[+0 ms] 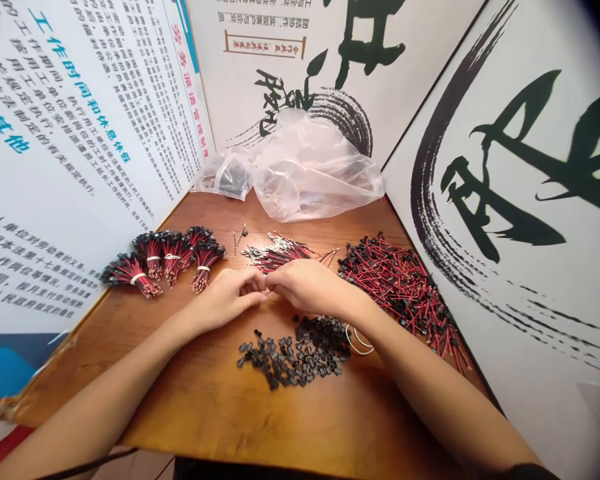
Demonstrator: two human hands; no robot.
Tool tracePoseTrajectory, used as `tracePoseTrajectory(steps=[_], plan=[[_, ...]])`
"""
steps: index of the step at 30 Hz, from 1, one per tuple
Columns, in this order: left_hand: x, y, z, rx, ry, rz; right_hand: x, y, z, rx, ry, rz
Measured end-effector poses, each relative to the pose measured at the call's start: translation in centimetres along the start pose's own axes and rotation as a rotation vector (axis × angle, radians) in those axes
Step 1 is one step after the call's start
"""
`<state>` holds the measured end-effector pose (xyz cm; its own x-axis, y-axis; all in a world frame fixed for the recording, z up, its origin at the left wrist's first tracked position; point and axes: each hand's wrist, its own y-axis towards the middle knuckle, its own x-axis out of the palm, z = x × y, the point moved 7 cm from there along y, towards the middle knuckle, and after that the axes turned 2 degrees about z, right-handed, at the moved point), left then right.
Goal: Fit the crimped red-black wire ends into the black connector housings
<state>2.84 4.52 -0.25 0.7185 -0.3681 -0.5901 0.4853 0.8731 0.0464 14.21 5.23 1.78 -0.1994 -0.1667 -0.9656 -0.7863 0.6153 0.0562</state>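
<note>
My left hand (233,293) and my right hand (300,285) meet over the middle of the table, fingertips pinched together. Whatever sits between them is too small and too covered to make out. Just beyond my fingers lies a pile of loose red and black wires (285,250) with bare ends. On the near side of my hands, small black plastic pieces (300,357) are spread in a heap. A large heap of red and black wires with black connectors (395,287) lies to the right of my right hand.
Several banded wire bundles (173,257) stand at the left. A clear plastic bag (320,173) and a smaller bag with dark contents (227,177) lie at the back. White rubber bands (359,341) lie by my right forearm. Printed panels enclose the wooden table (220,407).
</note>
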Motion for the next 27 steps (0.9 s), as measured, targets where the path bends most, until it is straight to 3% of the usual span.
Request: tracePoseTrajectory(steps=[4,7,12,16,19,22,27], plan=[[1.5,-1.1,1.2,0.115,0.144,-0.403,-0.6,-1.2,2.3,0.149,-0.047,-0.118],[1.9,-1.5,1.8,0.177,0.197,-0.454,-1.8,-1.8,3.0,0.192,-0.017,-0.110],[1.6,-1.1,2.0,0.207,0.153,-0.306,-3.2,-1.9,1.3,0.106,0.147,-0.033],[0.1,-0.6,1.0,0.054,-0.032,-0.046,-4.9,-2.0,-0.3,0.001,0.327,0.139],[-1.0,-0.6,0.6,-0.022,-0.207,0.117,-5.3,-2.0,-0.5,0.013,0.379,0.184],[-2.0,-0.8,1.4,0.066,-0.260,0.231,-5.1,-1.8,-0.9,-0.008,0.401,0.180],[-2.4,-0.9,2.3,0.181,-0.228,0.252,-4.4,-1.4,-1.7,-0.062,0.464,0.180]])
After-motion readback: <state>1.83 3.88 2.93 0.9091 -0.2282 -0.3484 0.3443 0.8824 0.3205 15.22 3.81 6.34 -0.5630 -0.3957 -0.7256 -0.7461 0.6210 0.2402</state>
